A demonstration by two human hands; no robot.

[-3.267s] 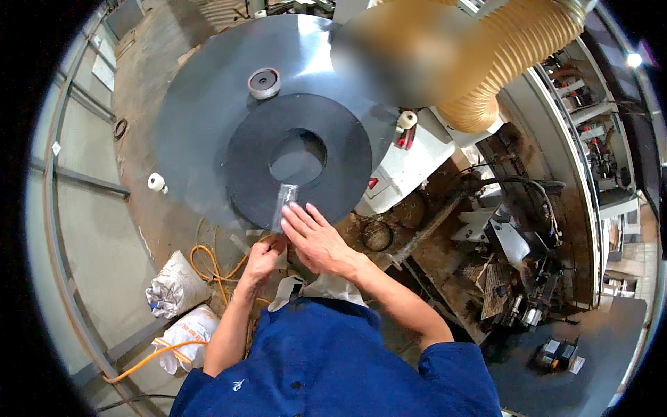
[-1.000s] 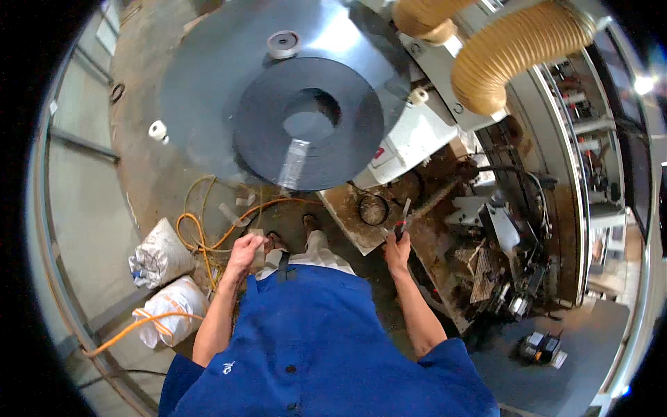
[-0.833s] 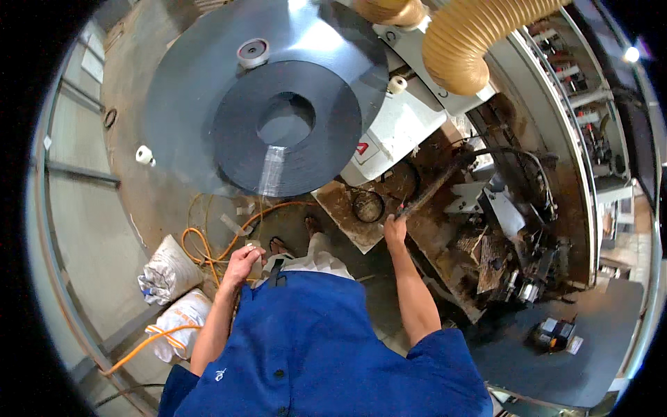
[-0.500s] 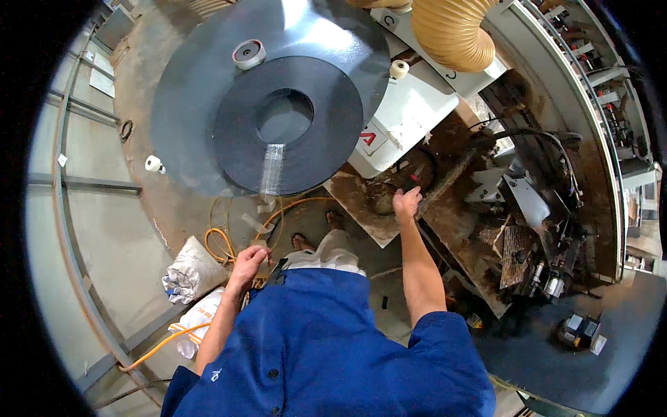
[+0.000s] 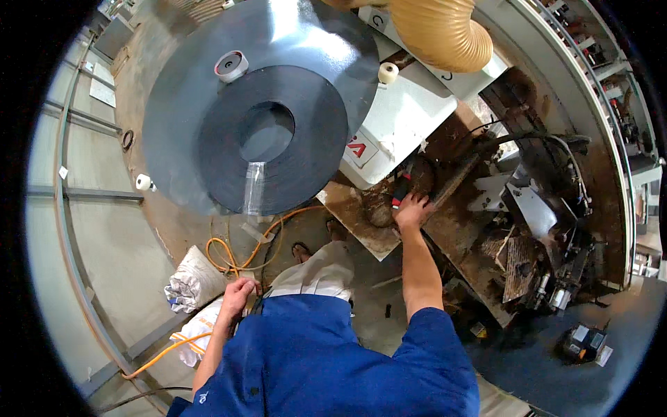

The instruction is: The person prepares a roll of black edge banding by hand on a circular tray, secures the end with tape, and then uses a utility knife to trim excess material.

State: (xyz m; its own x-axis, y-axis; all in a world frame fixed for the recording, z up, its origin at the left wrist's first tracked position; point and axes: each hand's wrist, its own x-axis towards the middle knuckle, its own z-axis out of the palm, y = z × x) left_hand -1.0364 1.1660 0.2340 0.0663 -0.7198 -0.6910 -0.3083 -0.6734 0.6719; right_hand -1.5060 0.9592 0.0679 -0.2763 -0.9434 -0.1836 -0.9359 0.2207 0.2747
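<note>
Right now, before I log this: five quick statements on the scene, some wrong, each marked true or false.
1. Clear tape crosses the black coil from hole to outer edge. True.
2. The left hand presses on the coil. False: it is apart from it, beside the person's body.
3. The right hand is at the red-and-black tool. True, though a firm grip can't be confirmed.
4. The ribbed duct is blue. False: it is tan-yellow.
5. The white sacks lie to the person's right. False: to the left.
</note>
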